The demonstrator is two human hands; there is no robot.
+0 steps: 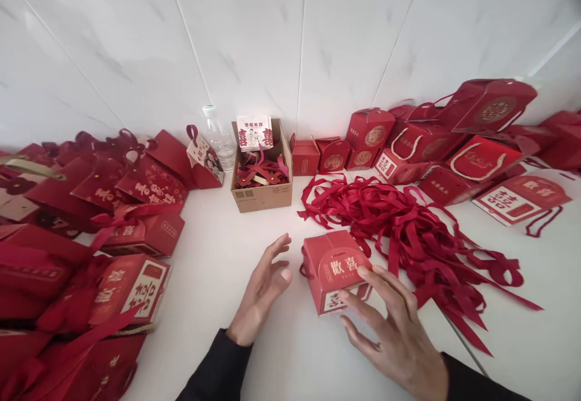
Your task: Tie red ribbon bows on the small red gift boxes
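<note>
Right hand (pixel 399 328) sits lowest and closest to me: back of the hand up, fingers loosely spread, fingertips touching the front of a red box (pixel 331 247), not wrapped round it. I have the left hand (pixel 261 292) open just off the box's left side, thumb and fingers apart, holding nothing. Forearms come up from the bottom edge, left one leaning in, right one angled from the lower right corner; dark sleeves (pixel 224 368) on both.

Box rests on the worktop (pixel 209 268) between the hands, front tilted toward me, top flaps closed. I see no bow on its top or front; a dark red loop pokes out on the left side, can't tell if it's ribbon or cord. So, in my judgement, folding is done on this one and tying isn't.

Loose ribbons (pixel 399 213) lie heaped just behind and right of it, plenty left. Boxes on the left (pixel 131 292) are piled up, several with red ribbon on them; I read those as finished. Straight back: a cardboard carton (pixel 263 198) of small red pieces, a clear bottle (pixel 220 141) beside it. More boxes on the right (pixel 481 165) stand against the tiled wall (pixel 245 38), some with cord handles.
</note>
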